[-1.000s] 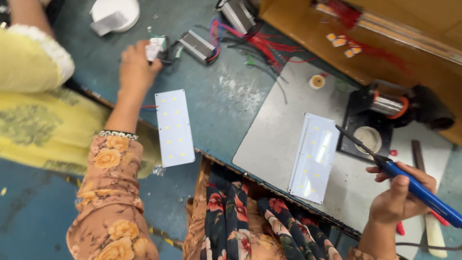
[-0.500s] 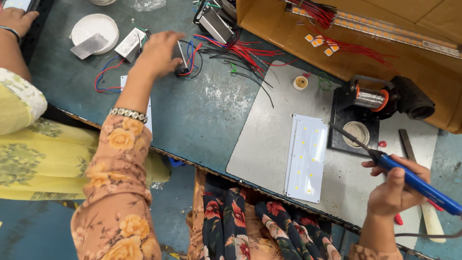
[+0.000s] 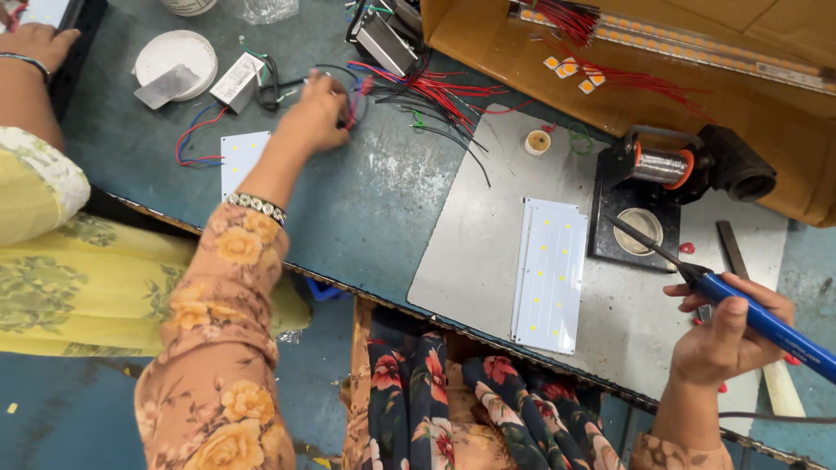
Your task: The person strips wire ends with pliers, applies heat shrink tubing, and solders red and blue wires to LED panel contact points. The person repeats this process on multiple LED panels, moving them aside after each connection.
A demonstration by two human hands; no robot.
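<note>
While I watch through the head view, my left hand [image 3: 318, 113] reaches far across the bench [image 3: 366, 200] and closes its fingers on a loop of dark wire [image 3: 353, 91] beside a small white box [image 3: 237, 81]. A white light board [image 3: 239, 161] lies just under that forearm. My right hand [image 3: 727, 335] is wrapped firmly around the blue handle of a soldering iron [image 3: 749, 313], its tip hovering over the black stand [image 3: 640, 218] with the round pad. Another long white light board [image 3: 549, 274] rests on the grey metal plate [image 3: 461, 261], between the two hands. Red and black wires [image 3: 435, 96] sprawl near the wooden tray [image 3: 627, 78]. Another person's hand [image 3: 35, 43] sits at the far left. To do this well, I judge the iron should stay clear of the board while the left hand draws one wire free without snagging the tangle.
</note>
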